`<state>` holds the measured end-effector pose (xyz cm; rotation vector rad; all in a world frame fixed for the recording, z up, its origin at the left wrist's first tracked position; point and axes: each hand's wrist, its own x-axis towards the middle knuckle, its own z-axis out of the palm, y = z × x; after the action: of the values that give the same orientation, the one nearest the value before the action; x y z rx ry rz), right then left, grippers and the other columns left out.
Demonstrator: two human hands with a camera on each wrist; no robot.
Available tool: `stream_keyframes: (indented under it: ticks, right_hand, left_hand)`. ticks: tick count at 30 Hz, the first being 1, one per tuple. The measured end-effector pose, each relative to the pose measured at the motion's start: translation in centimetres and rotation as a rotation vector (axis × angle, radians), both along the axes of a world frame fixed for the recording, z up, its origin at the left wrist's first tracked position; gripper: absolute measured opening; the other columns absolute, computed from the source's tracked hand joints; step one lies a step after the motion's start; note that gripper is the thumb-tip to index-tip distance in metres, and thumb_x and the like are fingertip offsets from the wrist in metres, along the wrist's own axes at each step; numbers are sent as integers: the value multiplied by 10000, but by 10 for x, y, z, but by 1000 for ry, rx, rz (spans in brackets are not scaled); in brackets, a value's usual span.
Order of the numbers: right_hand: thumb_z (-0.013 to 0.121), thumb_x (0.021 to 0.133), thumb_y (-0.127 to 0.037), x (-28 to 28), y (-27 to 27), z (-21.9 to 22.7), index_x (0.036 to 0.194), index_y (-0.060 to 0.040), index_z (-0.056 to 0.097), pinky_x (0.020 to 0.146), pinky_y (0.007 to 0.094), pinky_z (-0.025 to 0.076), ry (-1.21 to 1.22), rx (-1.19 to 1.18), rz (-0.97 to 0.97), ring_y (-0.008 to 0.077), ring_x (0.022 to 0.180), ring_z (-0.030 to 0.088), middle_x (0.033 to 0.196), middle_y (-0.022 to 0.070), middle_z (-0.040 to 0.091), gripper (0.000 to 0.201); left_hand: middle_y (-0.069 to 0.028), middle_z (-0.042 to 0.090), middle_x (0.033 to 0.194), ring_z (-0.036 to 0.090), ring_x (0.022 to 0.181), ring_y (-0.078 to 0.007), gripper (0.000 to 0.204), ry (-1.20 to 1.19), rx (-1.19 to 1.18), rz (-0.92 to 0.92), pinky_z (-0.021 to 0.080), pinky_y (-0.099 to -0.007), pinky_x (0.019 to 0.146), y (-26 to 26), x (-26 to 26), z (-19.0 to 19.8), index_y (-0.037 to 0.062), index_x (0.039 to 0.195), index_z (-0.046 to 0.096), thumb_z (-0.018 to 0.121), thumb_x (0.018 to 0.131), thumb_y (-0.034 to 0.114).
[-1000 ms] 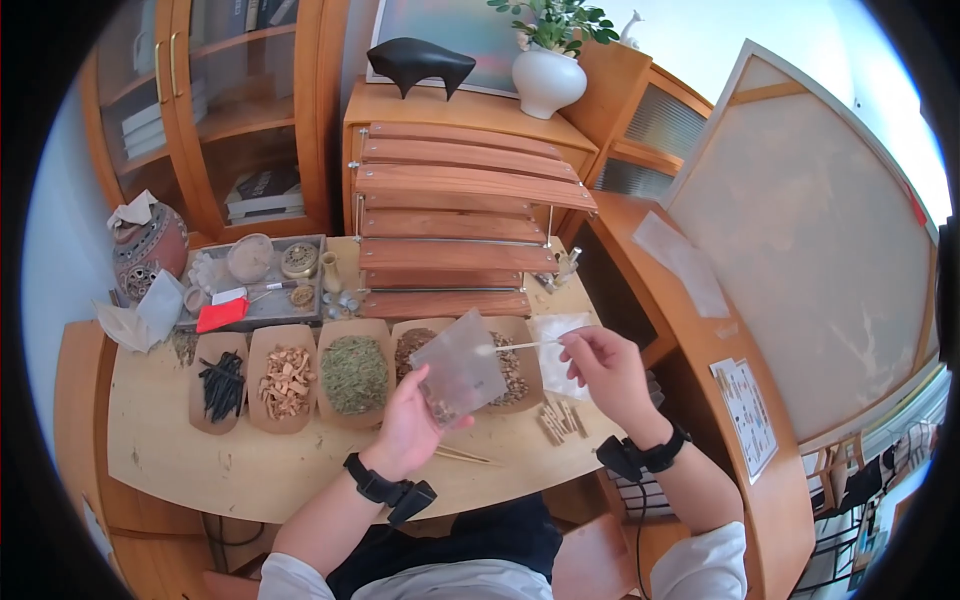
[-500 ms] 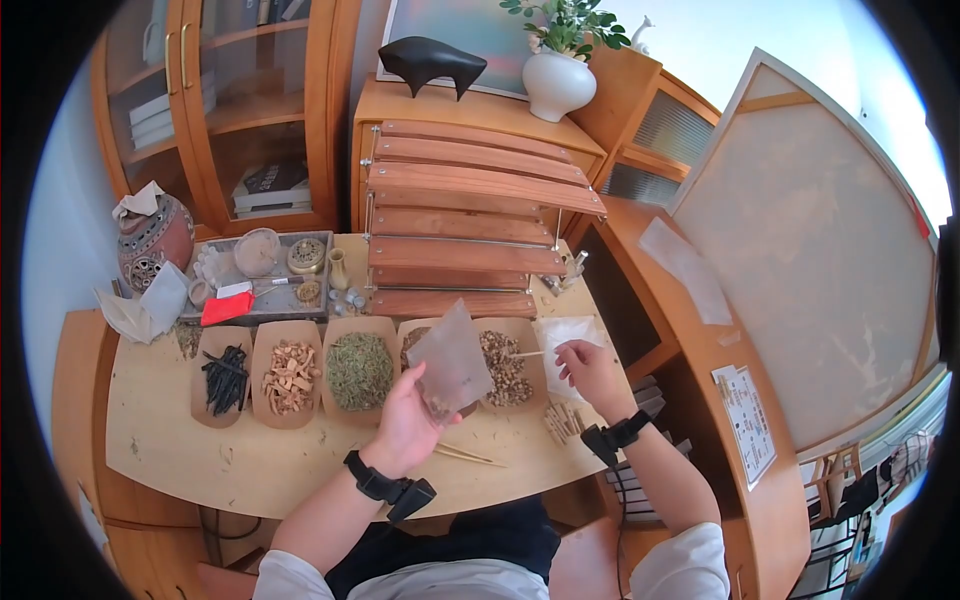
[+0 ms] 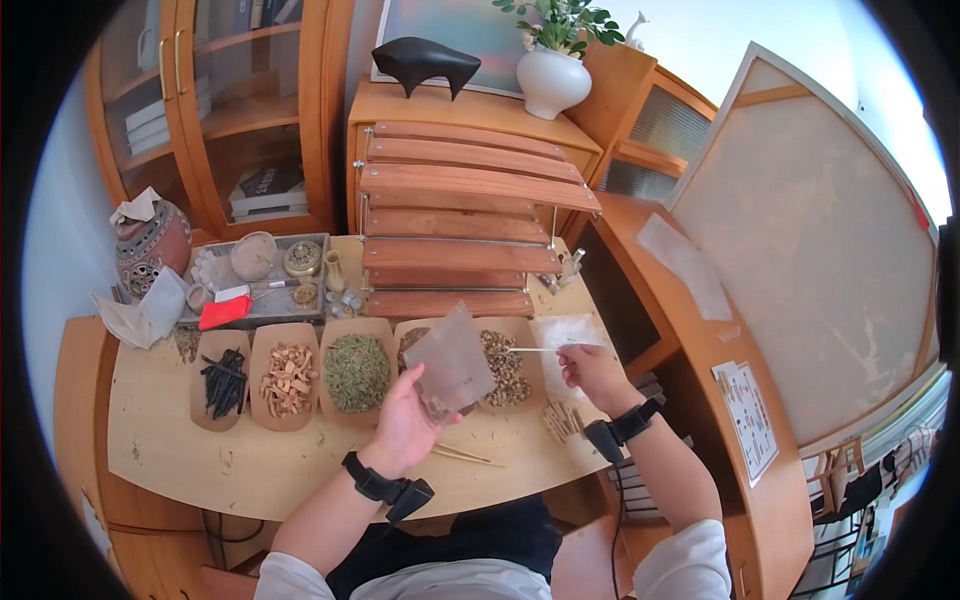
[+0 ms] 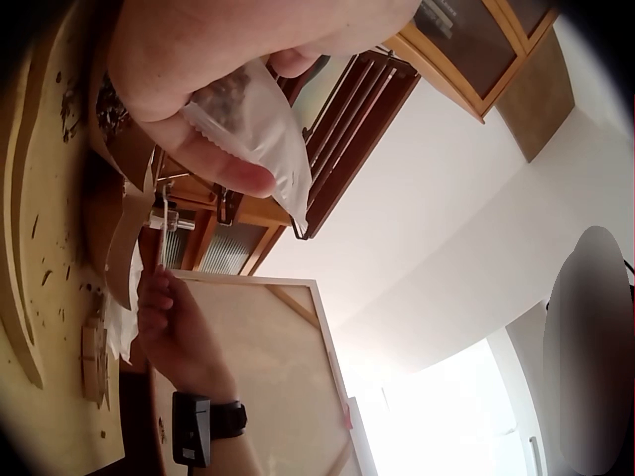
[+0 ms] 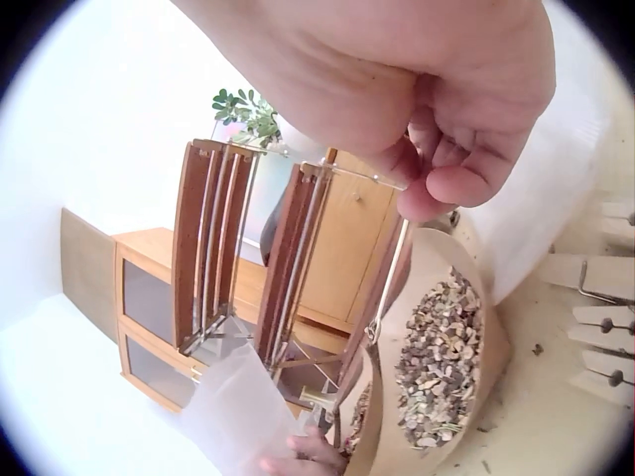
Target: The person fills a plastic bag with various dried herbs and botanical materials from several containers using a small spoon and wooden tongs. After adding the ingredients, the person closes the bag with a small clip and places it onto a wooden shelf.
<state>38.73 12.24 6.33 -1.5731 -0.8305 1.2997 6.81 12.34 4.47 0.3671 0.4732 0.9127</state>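
Note:
My left hand [image 3: 405, 425] holds a translucent bag [image 3: 452, 362] from below, tilted up over the table, with some dried bits low inside it. Between thumb and fingertips, my right hand [image 3: 592, 372] pinches a thin, pale long-handled spoon [image 3: 535, 349]. Its far end reaches over the rightmost paper tray [image 3: 538, 370], which holds chopped brown dried herbs [image 5: 437, 367]. In the right wrist view the spoon tip overlaps the tray's edge. The bag partly covers another tray of brown bits in the head view.
Left of these stand paper trays of green herb [image 3: 358, 372], pale chips [image 3: 289, 378] and dark strips [image 3: 224, 382]. Wooden clothespins [image 3: 562, 422] and slim wooden tongs [image 3: 465, 455] lie near the front. A slatted wooden rack [image 3: 455, 255] stands behind, a grey tray [image 3: 240, 320] of small vessels back left.
My right hand has drawn the spoon away from the bag to the right, so that its end is now over the rightmost tray. My left hand still holds the bag in much the same place.

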Motion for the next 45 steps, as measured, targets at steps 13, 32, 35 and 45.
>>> stream_keyframes:
  ticks: [13, 32, 35, 45]
  right_hand:
    - [587, 994, -133, -56, -18, 87, 967, 37, 665, 543, 246, 464, -177, 132, 109, 112, 627, 597, 834, 45, 642, 188]
    - [595, 1003, -177, -12, 13, -3, 1086, 50, 688, 618, 258, 503, -574, 290, 169, 124, 675, 663, 852, 81, 711, 258]
    - [589, 1004, -170, -14, 12, -8, 1071, 53, 685, 614, 258, 499, -553, 288, 216, 121, 660, 647, 818, 67, 688, 251]
    - [592, 986, -153, -12, 9, -13, 945, -8, 671, 525, 231, 435, -146, -55, 122, 91, 618, 579, 787, 10, 611, 170]
  left_hand:
    - [-65, 614, 1294, 641, 1106, -231, 474, 9, 29, -38, 565, -406, 769, -4, 2, -1, 109, 1396, 449, 467, 1017, 394]
    - [-38, 616, 1254, 634, 1068, -208, 435, 20, -33, 39, 535, -373, 724, -3, 0, 3, 144, 1376, 455, 459, 1010, 379]
    - [-45, 622, 1258, 633, 1093, -216, 436, 8, -13, 34, 543, -393, 751, -2, -1, 1, 131, 1358, 478, 470, 1005, 386]
    - [-48, 620, 1270, 628, 1118, -218, 447, 23, -7, 31, 548, -407, 784, -3, -1, 3, 121, 1359, 484, 479, 1001, 389]
